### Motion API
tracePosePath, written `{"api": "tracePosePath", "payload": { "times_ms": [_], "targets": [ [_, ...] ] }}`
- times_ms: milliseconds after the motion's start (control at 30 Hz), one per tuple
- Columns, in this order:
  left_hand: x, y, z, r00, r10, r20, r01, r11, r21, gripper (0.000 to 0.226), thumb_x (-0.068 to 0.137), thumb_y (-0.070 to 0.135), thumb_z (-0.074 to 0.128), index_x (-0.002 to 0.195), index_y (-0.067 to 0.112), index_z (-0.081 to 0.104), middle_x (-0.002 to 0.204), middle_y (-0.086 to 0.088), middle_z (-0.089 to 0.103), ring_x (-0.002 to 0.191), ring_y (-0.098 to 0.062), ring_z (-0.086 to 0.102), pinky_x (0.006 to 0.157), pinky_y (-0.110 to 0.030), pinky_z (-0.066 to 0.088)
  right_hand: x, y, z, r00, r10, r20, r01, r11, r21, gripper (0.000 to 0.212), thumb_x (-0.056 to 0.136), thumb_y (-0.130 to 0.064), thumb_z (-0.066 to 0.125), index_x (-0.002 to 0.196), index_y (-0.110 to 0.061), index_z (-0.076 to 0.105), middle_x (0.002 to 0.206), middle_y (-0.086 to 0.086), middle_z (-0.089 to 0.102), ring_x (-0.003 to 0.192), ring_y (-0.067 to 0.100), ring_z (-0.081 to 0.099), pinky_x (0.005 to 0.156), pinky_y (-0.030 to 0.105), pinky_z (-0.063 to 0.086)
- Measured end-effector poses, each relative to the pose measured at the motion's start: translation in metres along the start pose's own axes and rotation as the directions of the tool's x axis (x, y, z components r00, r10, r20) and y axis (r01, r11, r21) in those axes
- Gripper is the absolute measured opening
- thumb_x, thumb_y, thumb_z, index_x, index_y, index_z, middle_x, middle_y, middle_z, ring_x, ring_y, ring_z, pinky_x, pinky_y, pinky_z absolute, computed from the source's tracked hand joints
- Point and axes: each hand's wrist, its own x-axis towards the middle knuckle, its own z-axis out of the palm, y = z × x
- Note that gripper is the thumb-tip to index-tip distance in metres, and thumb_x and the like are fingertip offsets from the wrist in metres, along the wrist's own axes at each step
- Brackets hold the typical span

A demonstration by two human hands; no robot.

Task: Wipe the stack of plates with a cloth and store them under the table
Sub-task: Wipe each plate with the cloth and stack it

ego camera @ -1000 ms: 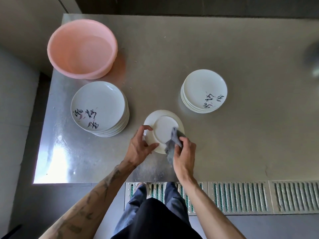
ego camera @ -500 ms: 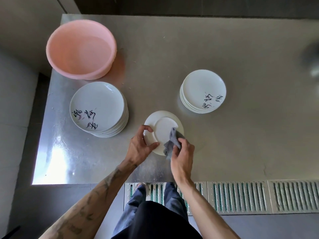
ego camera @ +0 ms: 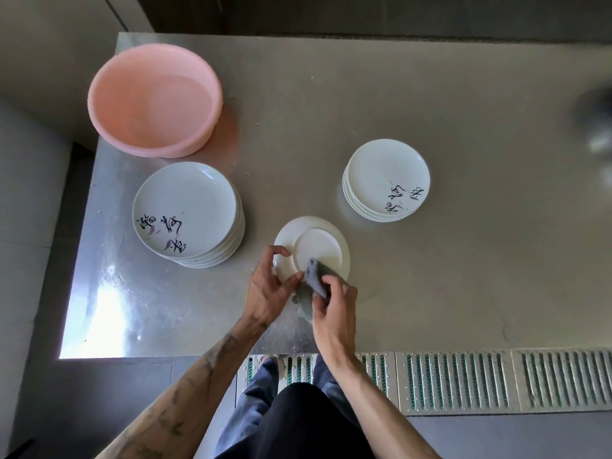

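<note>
The cloth (ego camera: 316, 280) slid back along the near rim of the upturned plate (ego camera: 318, 246) toward my left hand (ego camera: 268, 288), pinching that edge over the table (ego camera: 463, 276) — right hand (ego camera: 336, 306) curled round the cloth. Underside's probably nearly done.

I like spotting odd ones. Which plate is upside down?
The single plate gripped by the left hand: its plain foot ring faces up. The left stack and right stack show painted tops.

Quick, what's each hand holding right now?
Left hand: closed, gripping the rim of the upturned white ceramic plate.
Right hand: closed, pinching the small grey cloth against that plate.
</note>
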Motion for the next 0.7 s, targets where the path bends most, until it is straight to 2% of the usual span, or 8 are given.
{"api": "tracePosePath", "payload": {
  "times_ms": [67,167,233,333,400,467,533,700],
  "targets": [
    [-0.001,0.001,-0.001,1.0,-0.015,-0.014,0.015,1.0,-0.004,0.038,0.086,0.029,0.076,0.113,0.031,0.049,0.107,-0.001,0.064,0.075,-0.041,0.067,0.066,-0.058,0.059,0.013,-0.002,-0.007,0.999,0.038,-0.026,-0.038,0.999,0.012,0.026,0.099,-0.009,0.06,0.123,-0.019,0.061,0.116,0.006,0.049,0.089,-0.007,0.05,0.081,0.003,0.037],
    [0.0,0.002,0.0,0.999,-0.021,-0.036,0.019,0.998,-0.052,0.022,0.091,0.033,0.065,0.108,0.026,0.053,0.098,-0.02,0.066,0.077,-0.044,0.064,0.061,-0.06,0.057,0.038,-0.001,-0.019,0.992,0.116,-0.043,-0.116,0.993,-0.012,0.029,0.101,-0.012,0.057,0.129,-0.019,0.06,0.118,0.009,0.05,0.095,0.019,0.06,0.088,0.025,0.048],
    [-0.001,0.001,0.002,0.999,-0.025,-0.038,0.022,0.997,-0.073,0.015,0.094,0.024,0.065,0.105,0.024,0.055,0.092,-0.024,0.066,0.071,-0.045,0.063,0.055,-0.06,0.055,0.034,-0.002,-0.017,0.992,0.117,-0.043,-0.118,0.993,-0.016,0.027,0.101,-0.012,0.057,0.127,-0.021,0.06,0.118,0.007,0.049,0.091,0.01,0.06,0.087,0.025,0.049],
    [-0.003,0.001,0.002,0.999,-0.052,-0.002,0.052,0.993,-0.107,0.027,0.096,0.008,0.068,0.11,0.024,0.052,0.077,-0.004,0.07,0.059,-0.039,0.068,0.055,-0.058,0.059,0.01,-0.004,-0.005,1.0,-0.006,-0.01,0.005,1.0,-0.021,0.024,0.099,-0.01,0.06,0.12,-0.021,0.061,0.116,0.003,0.047,0.093,-0.015,0.05,0.082,0.001,0.038],
    [-0.004,0.003,0.001,0.997,-0.069,0.026,0.071,0.992,-0.107,0.031,0.093,0.007,0.071,0.111,0.023,0.051,0.081,0.004,0.07,0.064,-0.035,0.072,0.059,-0.057,0.061,0.009,-0.002,-0.005,1.0,-0.008,-0.005,0.008,1.0,-0.012,0.024,0.098,-0.008,0.061,0.119,-0.02,0.062,0.115,0.003,0.047,0.092,-0.015,0.048,0.08,-0.004,0.033],
    [-0.003,0.006,-0.001,0.997,-0.073,0.036,0.076,0.994,-0.076,0.027,0.09,0.016,0.073,0.107,0.024,0.054,0.094,-0.001,0.069,0.075,-0.037,0.072,0.063,-0.058,0.06,0.024,-0.002,-0.013,0.998,0.063,-0.022,-0.064,0.998,-0.009,0.024,0.099,-0.01,0.059,0.121,-0.02,0.062,0.115,0.006,0.048,0.087,-0.002,0.052,0.08,0.002,0.038],
    [-0.001,0.008,-0.002,0.997,-0.066,0.031,0.068,0.995,-0.071,0.017,0.092,0.027,0.07,0.103,0.023,0.058,0.099,-0.012,0.069,0.08,-0.04,0.069,0.062,-0.058,0.058,0.036,-0.001,-0.02,0.992,0.115,-0.052,-0.116,0.993,-0.012,0.024,0.101,-0.012,0.058,0.123,-0.019,0.062,0.114,0.007,0.049,0.087,0.012,0.057,0.083,0.018,0.045],
    [-0.002,0.009,0.001,0.996,-0.074,0.046,0.079,0.988,-0.129,0.027,0.096,-0.001,0.065,0.112,0.017,0.054,0.093,-0.024,0.067,0.066,-0.044,0.068,0.059,-0.06,0.059,0.011,-0.007,-0.005,1.0,-0.019,-0.014,0.019,0.999,-0.041,0.025,0.097,-0.007,0.06,0.118,-0.021,0.062,0.114,0.003,0.048,0.094,-0.022,0.045,0.08,0.001,0.034]
  ]
}}
